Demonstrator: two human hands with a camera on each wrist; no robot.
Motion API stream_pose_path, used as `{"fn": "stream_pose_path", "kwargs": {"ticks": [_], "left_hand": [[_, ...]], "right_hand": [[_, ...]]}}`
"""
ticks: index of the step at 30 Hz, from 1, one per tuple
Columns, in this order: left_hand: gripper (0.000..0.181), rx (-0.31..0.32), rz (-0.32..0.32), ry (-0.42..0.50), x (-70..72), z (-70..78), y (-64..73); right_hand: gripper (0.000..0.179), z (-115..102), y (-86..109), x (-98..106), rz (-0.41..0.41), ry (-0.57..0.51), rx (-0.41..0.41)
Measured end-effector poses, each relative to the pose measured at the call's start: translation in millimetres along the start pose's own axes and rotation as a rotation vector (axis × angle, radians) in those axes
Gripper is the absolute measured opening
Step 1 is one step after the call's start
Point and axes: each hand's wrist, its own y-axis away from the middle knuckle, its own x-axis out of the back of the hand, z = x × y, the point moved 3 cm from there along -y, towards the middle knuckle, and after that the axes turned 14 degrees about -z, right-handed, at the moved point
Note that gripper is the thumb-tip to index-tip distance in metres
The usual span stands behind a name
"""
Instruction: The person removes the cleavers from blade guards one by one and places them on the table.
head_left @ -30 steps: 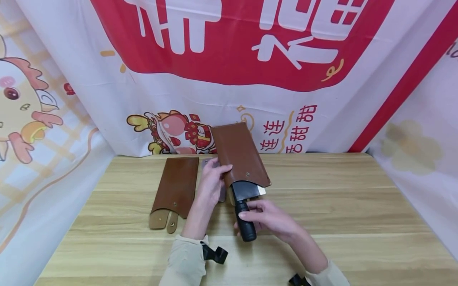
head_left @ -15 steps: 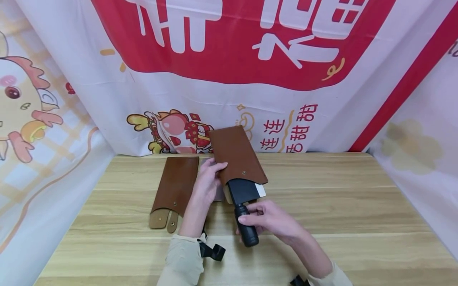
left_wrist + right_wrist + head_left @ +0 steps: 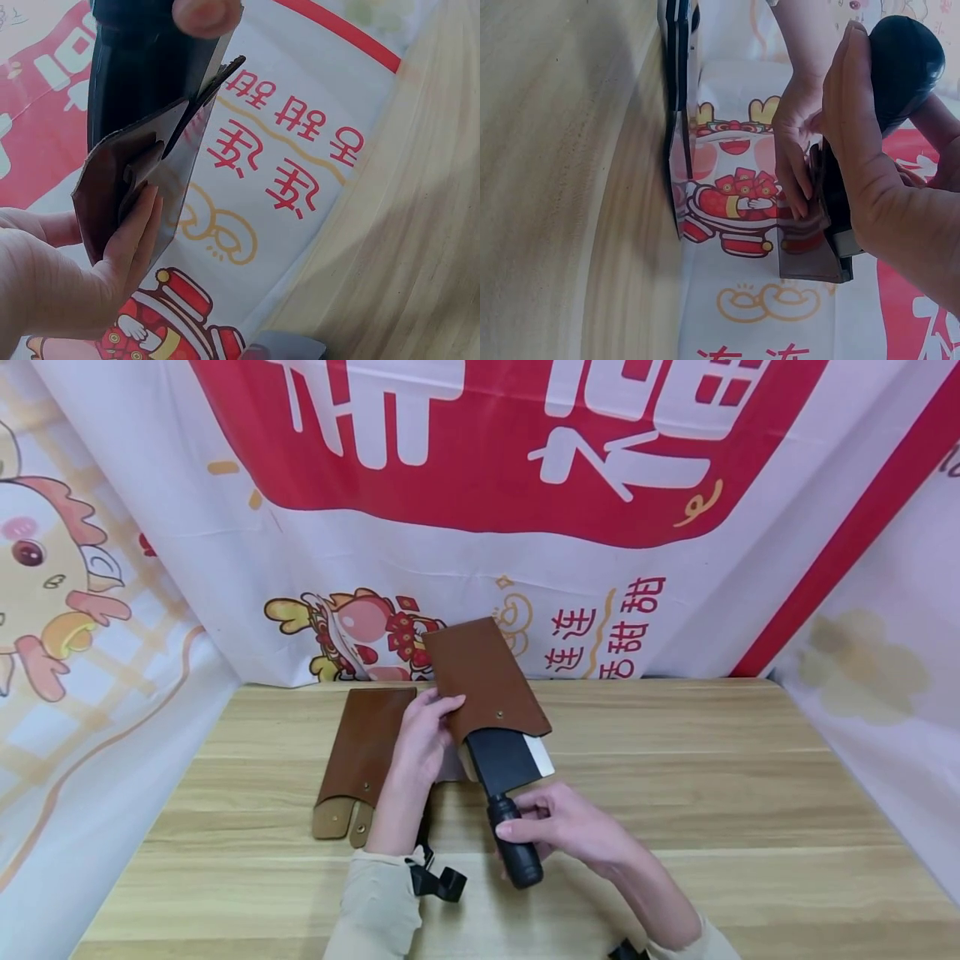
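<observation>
A brown leather sheath [image 3: 483, 677], tilted above the table, covers part of a dark-bladed cleaver [image 3: 504, 760] with a pale cutting edge. My left hand [image 3: 422, 731] grips the sheath by its left side near the mouth, thumb on the front and fingers behind. Below it, my right hand [image 3: 566, 827] holds the cleaver's black handle [image 3: 515, 847]. The far part of the blade is hidden in the leather. In the left wrist view, the sheath's mouth [image 3: 112, 176] shows edge-on with the left fingers against it. In the right wrist view, the handle end [image 3: 907, 64] sits between thumb and fingers.
A second brown sheath [image 3: 367, 743] lies on the wooden table [image 3: 712, 793], its two tan straps towards the front. Partly hidden by the left arm lies another knife with a greyish blade [image 3: 452, 767] and black handle. A printed cloth [image 3: 480, 568] hangs behind.
The left hand and its sheath have shifted left, while the right hand has drawn the handle slightly towards the front. More of the cleaver's blade shows outside the sheath.
</observation>
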Motion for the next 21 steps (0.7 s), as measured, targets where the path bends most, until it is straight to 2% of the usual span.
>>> {"fn": "stream_pose_path", "kwargs": {"ticks": [13,17,21], "left_hand": [[0.040,-0.046,0.024,0.051,16.6,10.5,0.9],[0.036,-0.049,0.034,0.066,19.9,13.2,0.5],[0.034,-0.073,0.057,0.086,24.6,17.3,1.2]], "right_hand": [[0.026,-4,3.4,-5,-0.082,0.055,0.001],[0.025,-4,4.0,-5,-0.090,0.052,-0.009],[0.024,-5,6.0,-4,-0.077,0.103,-0.023]]}}
